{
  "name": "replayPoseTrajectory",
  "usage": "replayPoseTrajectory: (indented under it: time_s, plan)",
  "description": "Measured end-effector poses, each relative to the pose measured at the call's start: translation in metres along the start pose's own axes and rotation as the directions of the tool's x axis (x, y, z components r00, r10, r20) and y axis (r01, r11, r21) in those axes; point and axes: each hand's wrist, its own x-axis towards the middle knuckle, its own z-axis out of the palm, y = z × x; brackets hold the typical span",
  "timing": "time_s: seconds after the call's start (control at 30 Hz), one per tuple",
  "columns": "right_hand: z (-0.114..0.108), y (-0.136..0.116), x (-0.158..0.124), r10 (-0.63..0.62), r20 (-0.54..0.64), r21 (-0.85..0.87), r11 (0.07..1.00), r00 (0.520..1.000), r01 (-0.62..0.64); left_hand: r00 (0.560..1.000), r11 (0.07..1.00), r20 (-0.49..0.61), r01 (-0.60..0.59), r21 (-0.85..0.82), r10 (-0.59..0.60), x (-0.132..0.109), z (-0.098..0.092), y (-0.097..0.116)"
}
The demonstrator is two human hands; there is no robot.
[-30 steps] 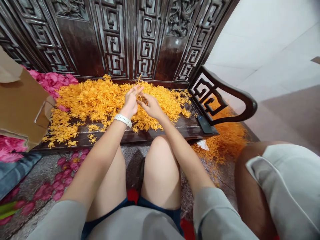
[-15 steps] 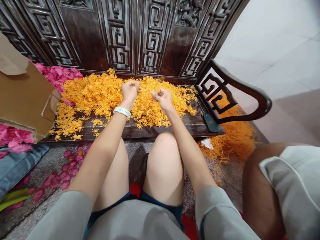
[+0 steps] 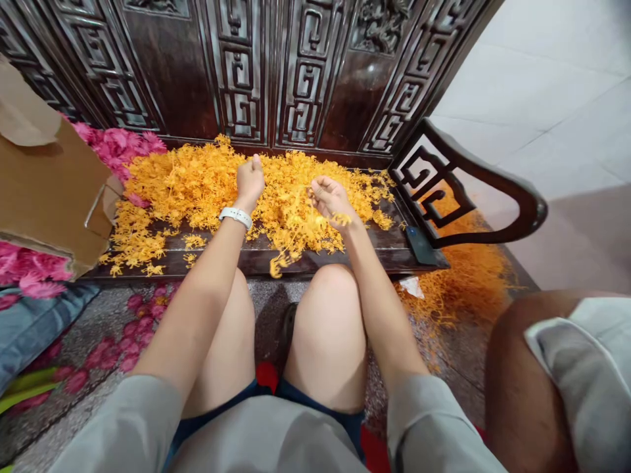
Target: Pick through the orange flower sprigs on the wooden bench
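Observation:
A wide heap of yellow-orange artificial flower pieces (image 3: 182, 180) is spread over the dark wooden bench seat (image 3: 254, 261) before me. My left hand (image 3: 250, 180), with a white watch (image 3: 236, 215) at its wrist, is closed above the heap's middle; what its fingers hold, if anything, is hidden. A little to the right, my right hand (image 3: 329, 197) has its fingertips pinched together. Some yellow flower pieces (image 3: 340, 219) lie across its palm and wrist, and others hang near its fingers.
Left of the heap stands a cardboard box (image 3: 54, 184) among pink artificial flowers (image 3: 116, 148). A phone (image 3: 419, 244) lies by the bench's armrest (image 3: 525, 217). Orange strands (image 3: 458, 282) pile on the floor at right. Another person's leg (image 3: 522, 381) is close by.
My hands have moved apart, the right one turning palm-up. Yellow flower pieces now drape over my right hand, and some hang past the bench's front edge.

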Motion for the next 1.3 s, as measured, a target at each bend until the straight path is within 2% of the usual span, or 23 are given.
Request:
replayPoseTrajectory:
  time_s: [0.1, 0.13, 0.2, 0.27, 0.33, 0.4, 0.43, 0.5, 0.57, 0.67, 0.73, 0.8, 0.93, 1.0, 1.07, 1.13, 1.23, 1.3]
  plan:
    - [-0.004, 0.011, 0.008, 0.027, -0.086, 0.035, 0.999, 0.996, -0.024, 0.99, 0.975, -0.008, -0.138, 0.172, 0.142, -0.012, 0.011, 0.009]
    - [-0.004, 0.013, 0.008, 0.038, -0.087, 0.04, 0.999, 0.995, -0.035, 0.984, 0.967, 0.024, -0.177, 0.183, 0.175, -0.016, 0.013, 0.012]
    - [-0.003, 0.015, 0.009, 0.047, -0.087, 0.046, 0.998, 0.995, -0.043, 0.965, 0.963, 0.161, -0.23, 0.142, 0.207, -0.025, 0.017, 0.02]
    - [-0.004, 0.016, 0.01, 0.03, -0.123, 0.046, 0.999, 0.992, -0.025, 0.913, 0.964, 0.35, -0.253, 0.088, 0.208, -0.033, 0.019, 0.027]
    - [-0.006, 0.018, 0.013, 0.015, -0.181, 0.029, 1.0, 0.983, -0.01, 0.833, 0.962, 0.519, -0.264, 0.068, 0.192, -0.039, 0.02, 0.032]
    - [-0.007, 0.018, 0.015, -0.011, -0.243, -0.007, 1.0, 0.97, 0.009, 0.771, 0.957, 0.613, -0.279, 0.077, 0.175, -0.042, 0.022, 0.034]
    - [-0.005, 0.017, 0.015, -0.031, -0.261, -0.035, 0.999, 0.965, 0.023, 0.763, 0.951, 0.622, -0.295, 0.091, 0.177, -0.042, 0.022, 0.033]
    - [0.004, 0.009, 0.011, -0.094, -0.241, -0.107, 0.992, 0.966, 0.07, 0.788, 0.93, 0.579, -0.343, 0.131, 0.209, -0.04, 0.023, 0.029]
    - [0.022, -0.006, 0.001, -0.173, -0.12, -0.168, 0.974, 0.978, 0.152, 0.845, 0.908, 0.474, -0.372, 0.191, 0.247, -0.034, 0.022, 0.019]
    - [0.053, -0.035, -0.021, -0.295, 0.099, -0.202, 0.929, 0.95, 0.309, 0.928, 0.924, 0.321, -0.277, 0.264, 0.186, -0.02, 0.016, 0.001]
    - [0.061, -0.045, -0.03, -0.376, 0.118, -0.264, 0.88, 0.919, 0.394, 0.956, 0.95, 0.267, -0.189, 0.249, 0.12, -0.01, 0.009, -0.007]
    - [0.053, -0.042, -0.027, -0.404, 0.065, -0.42, 0.818, 0.913, 0.392, 0.971, 0.977, 0.219, -0.132, 0.169, 0.093, -0.004, 0.004, -0.007]
    - [0.007, -0.015, -0.004, -0.28, -0.104, -0.785, 0.612, 0.954, 0.094, 0.985, 0.995, 0.162, -0.043, -0.091, 0.058, -0.009, 0.0, 0.016]
    - [-0.005, -0.009, 0.001, -0.278, -0.121, -0.835, 0.547, 0.953, 0.053, 0.987, 0.981, 0.159, 0.013, -0.193, 0.018, -0.017, 0.002, 0.03]
    - [0.0, -0.012, -0.001, -0.306, -0.055, -0.803, 0.58, 0.95, 0.14, 0.988, 0.961, 0.153, 0.071, -0.266, -0.031, -0.024, 0.005, 0.039]
    - [0.018, -0.019, -0.008, -0.281, 0.051, -0.723, 0.652, 0.958, 0.23, 0.985, 0.939, 0.155, 0.126, -0.32, -0.08, -0.028, 0.009, 0.042]
    - [0.045, -0.021, -0.017, -0.101, 0.241, -0.63, 0.74, 0.965, 0.235, 0.968, 0.901, 0.207, 0.214, -0.377, -0.143, -0.03, 0.014, 0.039]
    - [0.053, -0.014, -0.015, 0.002, 0.3, -0.617, 0.763, 0.954, 0.192, 0.947, 0.871, 0.273, 0.272, -0.41, -0.167, -0.03, 0.016, 0.035]
